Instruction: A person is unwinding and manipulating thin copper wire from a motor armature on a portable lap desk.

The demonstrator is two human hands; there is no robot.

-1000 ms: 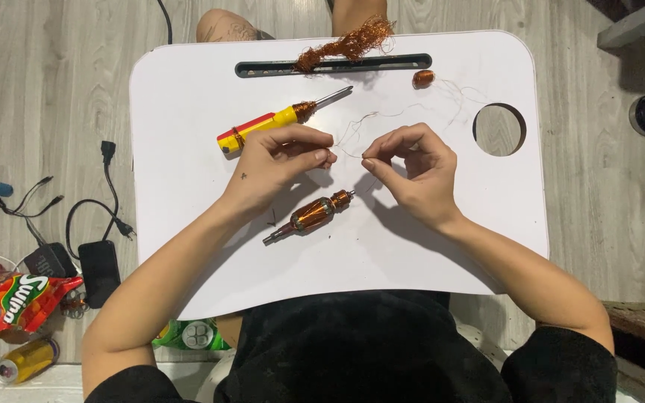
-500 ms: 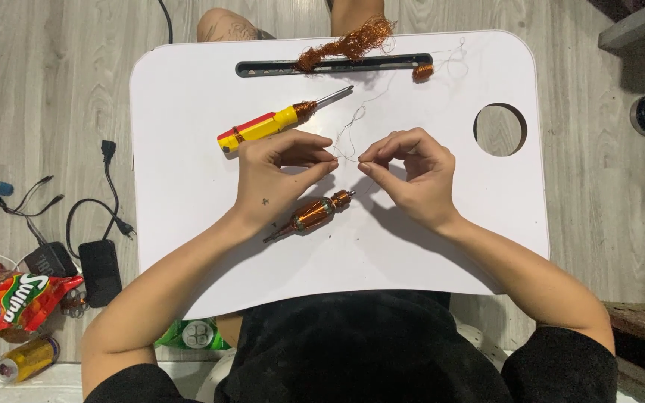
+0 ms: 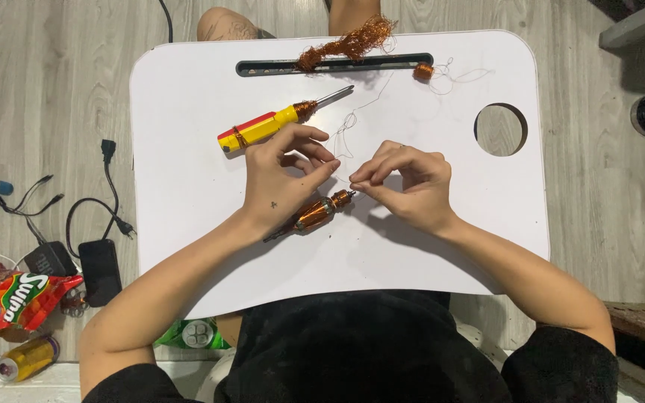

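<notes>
On a white lap tray [image 3: 188, 112], my left hand [image 3: 281, 175] and my right hand [image 3: 404, 183] meet fingertip to fingertip, both pinching a thin copper wire [image 3: 346, 138] that curls up toward the tray's far edge. Just below the fingertips lies a small motor armature [image 3: 315, 215] wound with copper, tilted, partly under my left hand. A yellow and red screwdriver [image 3: 278, 123] lies just beyond my left hand, with copper wire wrapped near its shaft.
A tangle of copper wire [image 3: 349, 43] sits on the tray's dark slot [image 3: 263, 69]; a small copper coil [image 3: 422, 72] lies right of it. The tray has a round hole [image 3: 500, 129]. On the floor left: cables, a black charger [image 3: 100, 270], a snack bag [image 3: 13, 298], a can [image 3: 25, 358].
Both hands have shifted slightly; the fingertips have drawn closer together on the wire. The armature and screwdriver stay where they were.
</notes>
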